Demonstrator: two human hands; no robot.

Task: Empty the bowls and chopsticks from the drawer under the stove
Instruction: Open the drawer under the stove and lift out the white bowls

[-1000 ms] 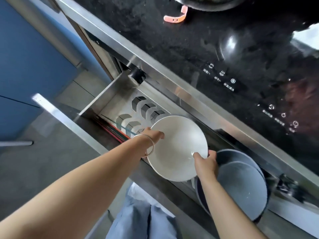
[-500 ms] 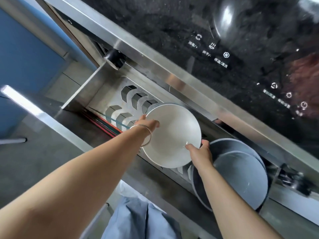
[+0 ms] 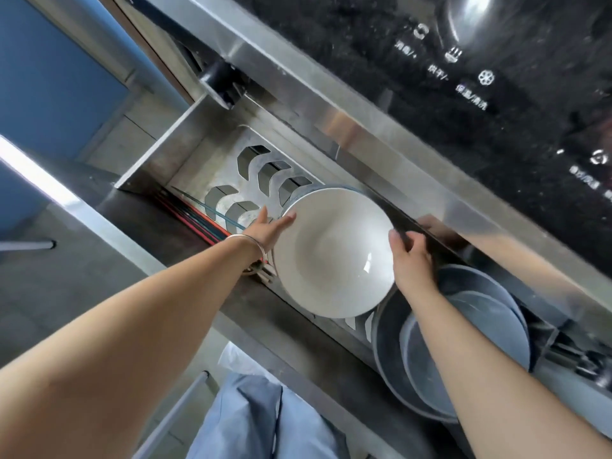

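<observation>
A large white bowl is held tilted over the open steel drawer under the stove. My left hand presses on its left rim, a bangle on the wrist. My right hand grips its right rim with the thumb inside. Two grey bowls stand stacked on edge in the rack to the right, partly behind my right forearm. Red, black and teal chopsticks lie along the drawer's front left, their near ends hidden by my left arm.
The black glass stove top with its touch controls overhangs the drawer at the back. The slotted steel dish rack fills the drawer floor. A blue cabinet stands at the left. My blue-trousered legs are below.
The white bowl, held in both hands, has shifted a little toward the stove edge. The view has tipped lower, so less of the stove top shows.
</observation>
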